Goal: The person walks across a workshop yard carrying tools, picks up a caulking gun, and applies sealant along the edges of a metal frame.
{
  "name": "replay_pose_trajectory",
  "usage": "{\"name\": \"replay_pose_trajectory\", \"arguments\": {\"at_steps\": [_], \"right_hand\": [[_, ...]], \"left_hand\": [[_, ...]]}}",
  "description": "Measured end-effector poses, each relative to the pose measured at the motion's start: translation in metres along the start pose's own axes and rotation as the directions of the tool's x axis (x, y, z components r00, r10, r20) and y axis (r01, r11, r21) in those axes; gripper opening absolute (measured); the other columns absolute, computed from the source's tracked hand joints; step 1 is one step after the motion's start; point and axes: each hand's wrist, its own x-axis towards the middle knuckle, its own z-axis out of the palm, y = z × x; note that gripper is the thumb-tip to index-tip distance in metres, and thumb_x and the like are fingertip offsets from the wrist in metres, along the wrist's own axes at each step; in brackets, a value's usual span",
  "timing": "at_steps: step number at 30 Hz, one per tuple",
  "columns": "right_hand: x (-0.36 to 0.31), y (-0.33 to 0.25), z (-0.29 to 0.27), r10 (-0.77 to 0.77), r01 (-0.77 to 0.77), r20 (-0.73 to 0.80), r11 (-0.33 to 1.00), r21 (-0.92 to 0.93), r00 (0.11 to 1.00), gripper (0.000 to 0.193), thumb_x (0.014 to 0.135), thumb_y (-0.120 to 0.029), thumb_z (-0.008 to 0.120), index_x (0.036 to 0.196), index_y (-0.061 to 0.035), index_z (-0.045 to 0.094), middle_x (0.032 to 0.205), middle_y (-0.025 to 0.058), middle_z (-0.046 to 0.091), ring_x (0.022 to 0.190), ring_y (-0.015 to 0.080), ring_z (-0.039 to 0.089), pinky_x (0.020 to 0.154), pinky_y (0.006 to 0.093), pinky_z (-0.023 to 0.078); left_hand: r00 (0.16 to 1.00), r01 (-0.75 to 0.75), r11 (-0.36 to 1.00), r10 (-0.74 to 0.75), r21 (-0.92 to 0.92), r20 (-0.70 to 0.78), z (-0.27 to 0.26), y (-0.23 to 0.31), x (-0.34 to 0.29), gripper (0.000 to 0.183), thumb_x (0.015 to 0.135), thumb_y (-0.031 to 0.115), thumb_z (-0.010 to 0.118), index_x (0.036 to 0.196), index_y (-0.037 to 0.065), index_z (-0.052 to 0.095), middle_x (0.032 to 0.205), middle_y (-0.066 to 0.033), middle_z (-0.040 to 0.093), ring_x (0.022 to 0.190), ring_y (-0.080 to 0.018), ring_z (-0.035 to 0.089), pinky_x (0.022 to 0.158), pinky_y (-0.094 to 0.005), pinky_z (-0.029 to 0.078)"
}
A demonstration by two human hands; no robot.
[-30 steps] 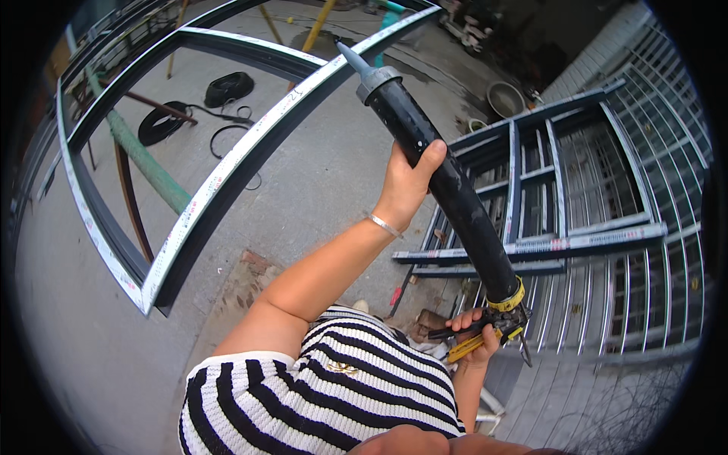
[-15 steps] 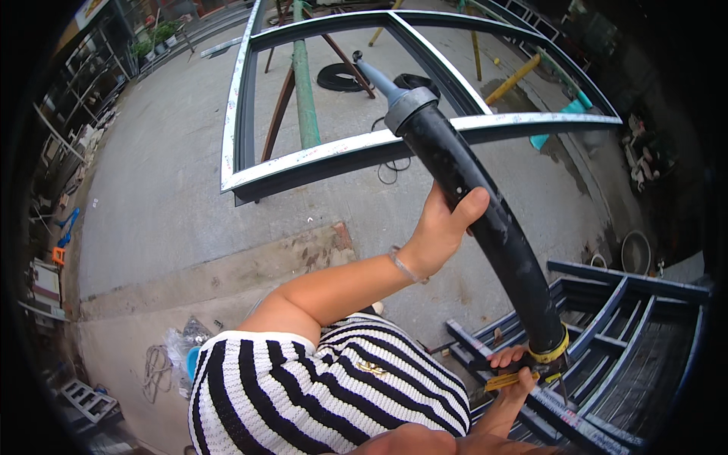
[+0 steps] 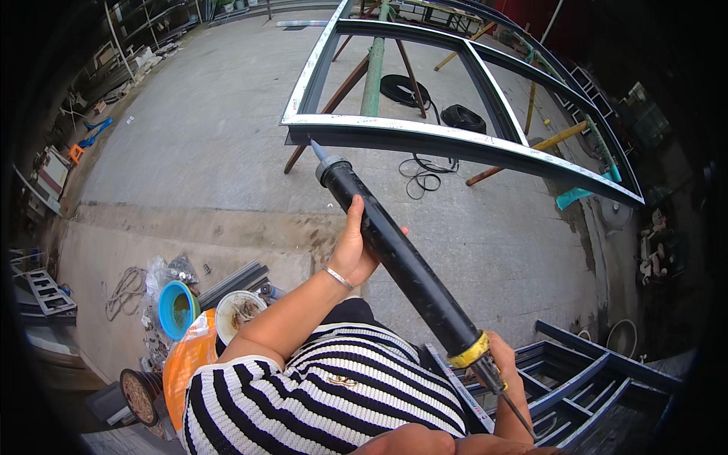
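A long black caulking gun [image 3: 413, 265] slants across the middle, its grey nozzle [image 3: 318, 150] pointing up and to the left. My left hand [image 3: 358, 250] is closed around the front half of the barrel, thumb along its upper side. At the rear, beside the yellow collar, my right hand [image 3: 499, 355] grips the handle end; most of its fingers are hidden behind the gun. The nozzle tip meets the dark outer side of a large metal frame [image 3: 425, 129] near its near left corner; whether it touches, I cannot tell. White printed film covers the frame's upper faces.
Green and brown stands [image 3: 373, 76] hold up the frame. Black coils [image 3: 404, 89] lie on the concrete beneath. More dark frames [image 3: 584, 379] are stacked at lower right. At lower left are a blue basin [image 3: 177, 309], a white bucket [image 3: 236, 312] and an orange bag [image 3: 189, 356].
The caulking gun has swung left and down, bringing its nozzle from above the frame to the frame's near left corner. Both hands have kept hold of it. The view has shifted left.
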Motion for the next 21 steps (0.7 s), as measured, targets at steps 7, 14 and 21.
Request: {"name": "replay_pose_trajectory", "arguments": {"at_steps": [7,14,21], "right_hand": [[0.025,0.023,0.013,-0.343,0.402,0.235,0.87,-0.287,0.91,0.045,0.074,-0.016,0.065,0.114,0.0014,0.054,0.107,0.0179,0.06,0.101,0.0359,0.059,0.1,0.053,0.043],[0.022,0.032,0.054,-0.31,0.407,0.292,0.832,-0.377,0.905,0.043,0.068,-0.018,0.07,0.105,-0.0004,0.057,0.105,0.0148,0.059,0.104,0.0326,0.059,0.105,0.0528,0.04],[0.022,0.038,0.063,-0.34,0.408,0.234,0.828,-0.385,0.911,0.034,0.072,-0.017,0.065,0.1,0.0004,0.058,0.101,0.015,0.059,0.099,0.0324,0.061,0.101,0.0514,0.045]], "left_hand": [[0.981,-0.106,0.992,0.093,-0.065,-0.168,-0.047,-0.03,0.02,0.069,0.084,0.075,0.049,0.095,0.007,0.055,0.086,-0.009,0.063,0.08,-0.0262,0.065,0.073,-0.0429,0.056],[0.979,-0.199,0.977,0.195,-0.083,-0.053,-0.063,-0.029,0.031,0.061,0.084,0.07,0.051,0.088,0.01,0.053,0.078,-0.0071,0.06,0.069,-0.0229,0.062,0.066,-0.0373,0.054],[0.979,-0.193,0.98,0.188,-0.046,-0.084,-0.063,-0.028,0.033,0.062,0.083,0.071,0.052,0.089,0.009,0.054,0.078,-0.0072,0.06,0.07,-0.023,0.063,0.066,-0.0382,0.054]]}}
